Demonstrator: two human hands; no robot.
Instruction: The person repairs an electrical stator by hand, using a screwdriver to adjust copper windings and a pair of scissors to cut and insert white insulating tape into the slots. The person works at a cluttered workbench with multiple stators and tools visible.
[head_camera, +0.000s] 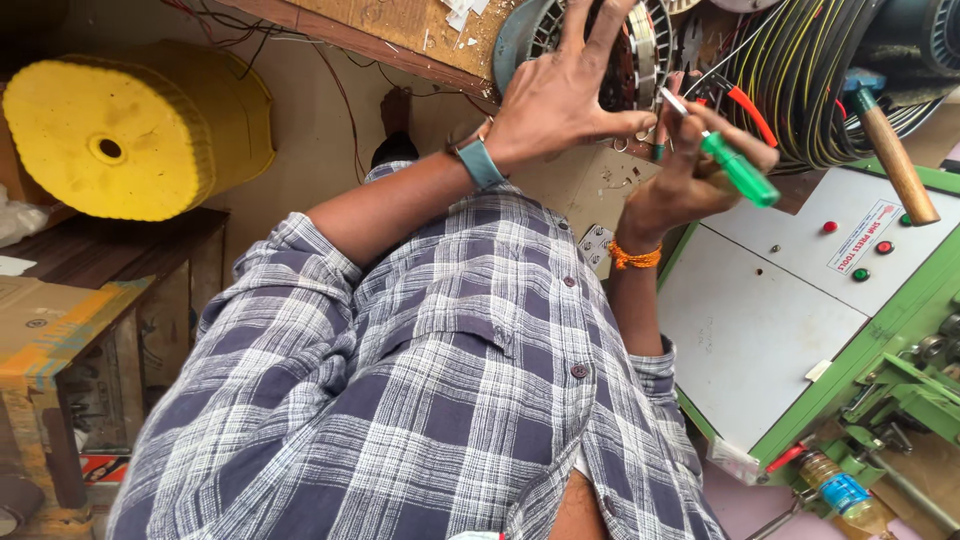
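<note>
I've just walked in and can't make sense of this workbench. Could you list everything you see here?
Round metal motor part: one, grey, top centre, under the left hand.
Screwdriver: one, green handle, in the right hand.
Cable coil: one, black with yellow stripes, top right.
Hammer: one, wooden handle, right, on the machine.
Machine: one, green with white panel and small round buttons, right.
Bottle: one, clear with blue label, bottom right.
Round block: one, yellow, top left.
Wooden table: one, brown, left.
Checked shirt: one, blue and white, centre.
Left hand: spread on the motor part, teal watch strap.
Right hand: orange thread at the wrist.
</note>
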